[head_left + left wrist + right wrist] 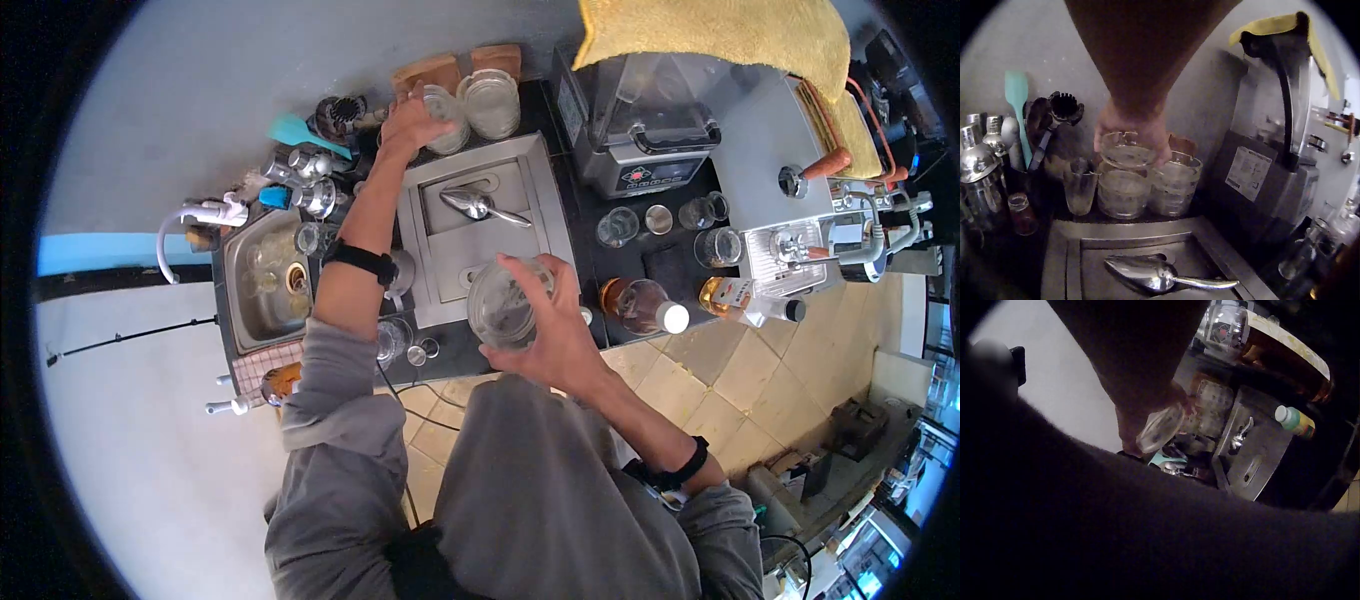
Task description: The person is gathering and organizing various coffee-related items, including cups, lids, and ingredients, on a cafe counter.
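Gripping a clear, round glass vessel (500, 305) above the near edge of a silver metal tray (430, 270), your right hand (555, 340) is curling fingers and thumb around its sides. Your left hand (408, 125) is closing around a clear, cylindrical glass container (1127, 150) atop a stack by the grey wall (1197, 81). Both glasses are looking transparent and smooth-sided. Dark blur is obscuring the right wrist view; your left hand is partly hiding behind its container.

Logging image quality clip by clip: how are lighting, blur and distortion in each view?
Head view: well lit, fisheye-bowed, black corners; left wrist view: dimmer, glints on the shiny metal scoop; right wrist view: darkest, lower part nearly black, pale blurred patch upper left.
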`<action>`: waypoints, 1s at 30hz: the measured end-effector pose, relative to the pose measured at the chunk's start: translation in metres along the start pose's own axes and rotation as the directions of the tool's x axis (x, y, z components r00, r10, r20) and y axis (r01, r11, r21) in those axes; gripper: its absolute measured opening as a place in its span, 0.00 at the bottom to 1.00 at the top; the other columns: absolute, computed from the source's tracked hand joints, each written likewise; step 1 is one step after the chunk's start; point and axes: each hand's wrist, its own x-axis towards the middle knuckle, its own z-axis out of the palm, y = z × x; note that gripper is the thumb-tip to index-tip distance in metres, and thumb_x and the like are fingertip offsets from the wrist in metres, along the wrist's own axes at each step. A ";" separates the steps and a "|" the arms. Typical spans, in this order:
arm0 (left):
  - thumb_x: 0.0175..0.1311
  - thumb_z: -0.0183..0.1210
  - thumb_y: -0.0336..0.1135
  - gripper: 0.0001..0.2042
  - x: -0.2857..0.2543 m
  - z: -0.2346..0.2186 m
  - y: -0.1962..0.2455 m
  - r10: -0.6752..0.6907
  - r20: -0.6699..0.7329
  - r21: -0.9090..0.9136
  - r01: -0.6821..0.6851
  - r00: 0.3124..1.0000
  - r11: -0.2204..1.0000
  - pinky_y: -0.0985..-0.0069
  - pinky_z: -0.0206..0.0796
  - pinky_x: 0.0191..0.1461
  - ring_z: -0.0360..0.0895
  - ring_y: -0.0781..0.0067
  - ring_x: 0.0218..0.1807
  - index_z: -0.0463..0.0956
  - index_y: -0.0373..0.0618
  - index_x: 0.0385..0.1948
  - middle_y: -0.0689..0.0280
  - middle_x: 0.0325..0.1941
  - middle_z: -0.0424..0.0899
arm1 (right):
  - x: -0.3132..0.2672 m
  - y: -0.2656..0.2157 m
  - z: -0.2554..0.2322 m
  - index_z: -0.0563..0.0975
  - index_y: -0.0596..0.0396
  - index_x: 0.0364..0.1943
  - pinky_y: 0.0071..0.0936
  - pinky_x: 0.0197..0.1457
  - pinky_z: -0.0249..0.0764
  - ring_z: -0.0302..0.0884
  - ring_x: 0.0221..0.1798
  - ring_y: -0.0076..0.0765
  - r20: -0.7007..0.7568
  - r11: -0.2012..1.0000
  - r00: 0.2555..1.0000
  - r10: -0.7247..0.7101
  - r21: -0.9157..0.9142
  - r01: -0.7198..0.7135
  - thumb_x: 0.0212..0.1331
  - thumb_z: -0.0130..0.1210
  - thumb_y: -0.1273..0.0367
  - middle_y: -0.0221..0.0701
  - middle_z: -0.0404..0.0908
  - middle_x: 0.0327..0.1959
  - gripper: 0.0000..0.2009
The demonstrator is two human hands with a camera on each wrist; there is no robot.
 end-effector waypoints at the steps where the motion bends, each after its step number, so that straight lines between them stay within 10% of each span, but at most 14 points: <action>1: 0.40 0.71 0.58 0.55 0.002 0.006 -0.002 0.018 -0.031 0.019 -0.017 0.999 1.000 0.60 0.60 0.71 0.65 0.48 0.69 0.51 0.43 0.72 0.48 0.69 0.66 | -0.001 0.001 -0.001 0.60 0.37 0.69 0.47 0.68 0.62 0.53 0.67 0.66 0.023 1.000 0.999 0.026 -0.006 -0.025 0.34 0.75 0.64 0.56 0.54 0.63 0.50; 19: 0.38 0.73 0.56 0.54 0.041 0.020 -0.007 0.005 0.225 -0.029 0.002 0.974 1.000 0.65 0.66 0.67 0.73 0.52 0.63 0.55 0.38 0.69 0.49 0.62 0.75 | -0.011 0.027 -0.012 0.60 0.35 0.70 0.47 0.67 0.66 0.57 0.67 0.65 0.034 0.999 0.999 0.018 0.028 -0.019 0.36 0.74 0.63 0.53 0.55 0.64 0.49; 26: 0.37 0.74 0.52 0.54 0.070 0.078 -0.052 0.205 -0.112 -0.074 -0.214 0.972 0.974 0.65 0.62 0.70 0.67 0.50 0.68 0.55 0.37 0.69 0.44 0.67 0.67 | -0.013 0.027 -0.010 0.60 0.35 0.70 0.47 0.68 0.65 0.56 0.68 0.64 0.019 0.999 0.999 0.035 0.020 -0.036 0.36 0.74 0.64 0.53 0.55 0.64 0.50; 30: 0.37 0.74 0.52 0.55 0.035 0.041 -0.012 0.109 -0.051 0.021 -0.108 0.993 0.994 0.63 0.60 0.71 0.64 0.47 0.70 0.53 0.37 0.70 0.43 0.69 0.63 | -0.011 0.024 -0.007 0.60 0.36 0.70 0.47 0.68 0.65 0.56 0.67 0.64 0.000 1.000 1.000 0.024 0.006 -0.024 0.35 0.75 0.65 0.53 0.56 0.63 0.50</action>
